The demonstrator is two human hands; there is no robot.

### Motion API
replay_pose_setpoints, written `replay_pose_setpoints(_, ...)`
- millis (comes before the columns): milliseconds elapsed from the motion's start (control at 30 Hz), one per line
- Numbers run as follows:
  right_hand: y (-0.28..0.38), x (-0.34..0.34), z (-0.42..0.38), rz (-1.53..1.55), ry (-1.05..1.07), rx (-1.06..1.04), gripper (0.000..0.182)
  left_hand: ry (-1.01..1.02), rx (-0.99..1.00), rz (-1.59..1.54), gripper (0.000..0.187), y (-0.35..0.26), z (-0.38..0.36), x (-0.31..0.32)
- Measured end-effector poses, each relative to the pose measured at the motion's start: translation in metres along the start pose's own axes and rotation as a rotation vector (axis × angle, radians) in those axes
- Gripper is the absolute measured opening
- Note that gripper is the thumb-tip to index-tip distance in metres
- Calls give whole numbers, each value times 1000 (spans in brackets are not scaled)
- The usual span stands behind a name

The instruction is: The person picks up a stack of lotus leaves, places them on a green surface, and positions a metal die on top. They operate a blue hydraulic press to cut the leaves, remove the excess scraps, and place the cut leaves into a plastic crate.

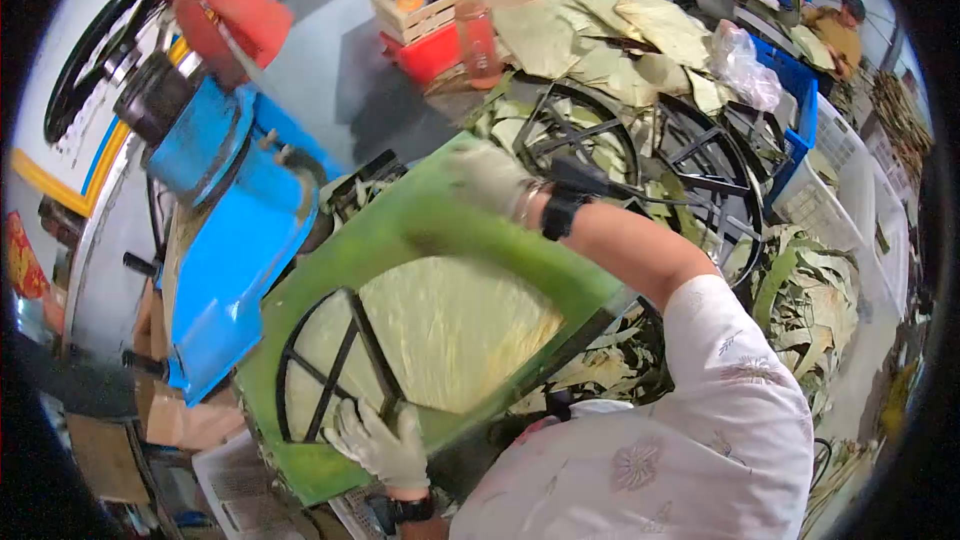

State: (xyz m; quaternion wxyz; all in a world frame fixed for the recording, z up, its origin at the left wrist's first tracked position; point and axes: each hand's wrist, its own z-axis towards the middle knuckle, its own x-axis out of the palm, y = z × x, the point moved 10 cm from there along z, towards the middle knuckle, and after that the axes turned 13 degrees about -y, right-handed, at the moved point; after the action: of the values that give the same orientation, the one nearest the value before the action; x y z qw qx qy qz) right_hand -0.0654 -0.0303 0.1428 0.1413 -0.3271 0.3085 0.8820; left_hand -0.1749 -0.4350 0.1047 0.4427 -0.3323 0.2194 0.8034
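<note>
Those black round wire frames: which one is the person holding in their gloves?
The black frame against the big green leaf, nearest the camera, gripped by the left hand. The other frames lie untouched on the leaf pile behind the right hand.

Leaf-processing workshop, blue press machine (235,230), heaped dried leaves (600,30) (floor-wide), plastic crates (800,100)

My left hand (383,445) sat near me, gloved, fingers spread and curled in a grip, a dark band at the wrist. My right hand (490,180) reached farther out, gloved, closed in a grasp, forearm bare, elbow bent, sleeve bunched.
</note>
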Motion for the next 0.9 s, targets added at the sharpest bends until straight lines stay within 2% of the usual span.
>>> replay_pose_setpoints(33, 52, 10, -1, 143, -54, -158, 35, -11, 9, -32, 64, -3, 2, -2)
replay_pose_setpoints(67, 83, 23, -2, 182, -24, -172, 35, -16, 9, -51, 64, -3, 3, -8)
replay_pose_setpoints(133, 172, 76, -28, 55, 318, -454, 41, 48, -5, -73, 65, -4, 14, -11)
replay_pose_setpoints(200, 223, 106, -58, 218, 337, -580, 35, -37, 20, -161, 68, 1, 9, -12)
replay_pose_setpoints(267, 259, 131, -86, 127, 418, -759, 45, -77, -27, -213, 72, 16, -1, -10)
replay_pose_setpoints(300, 274, 136, -95, 170, 420, -835, 41, -74, -43, -220, 76, 23, -3, -11)
replay_pose_setpoints(333, 284, 145, -97, 174, 436, -851, 41, -73, -64, -216, 76, 31, -5, -11)
replay_pose_setpoints(400, 279, 176, -105, -8, 673, -794, 32, -65, -74, -253, 77, 39, -6, -10)
replay_pose_setpoints(433, 282, 180, -107, 87, 524, -883, 22, -51, -67, -266, 80, 42, -8, -8)
replay_pose_setpoints(467, 275, 195, -112, 64, 523, -871, 22, -57, -58, -288, 80, 45, -6, -10)
replay_pose_setpoints(533, 273, 185, -115, 492, 507, -749, 17, 99, -73, -336, 83, 44, 0, -5)
replay_pose_setpoints(567, 287, 164, -109, 307, 574, -780, 13, 175, -59, -351, 87, 43, 1, -2)
replay_pose_setpoints(633, 300, 136, -115, 312, 415, -868, 10, 185, -36, -407, 90, 38, 10, -12)
replay_pose_setpoints(667, 306, 133, -115, 102, 583, -788, 14, 191, -38, -428, 91, 35, 12, -18)
replay_pose_setpoints(700, 315, 113, -116, 34, 600, -743, 16, 318, -78, -394, 91, 33, 15, -17)
replay_pose_setpoints(733, 319, 96, -117, -25, 618, -691, 18, 322, -49, -409, 91, 28, 18, -26)
replay_pose_setpoints(800, 312, 56, -111, -34, 556, -601, 19, 231, 107, -321, 89, 20, 25, -44)
replay_pose_setpoints(833, 300, 37, -107, -33, 505, -548, 20, -10, 204, -324, 83, 15, 29, -65)
replay_pose_setpoints(867, 284, 23, -106, -54, 487, -527, 20, -21, 231, -343, 83, 15, 24, -65)
replay_pose_setpoints(900, 264, -7, -95, 34, 333, -429, 19, -96, 245, -346, 80, 18, 19, -71)
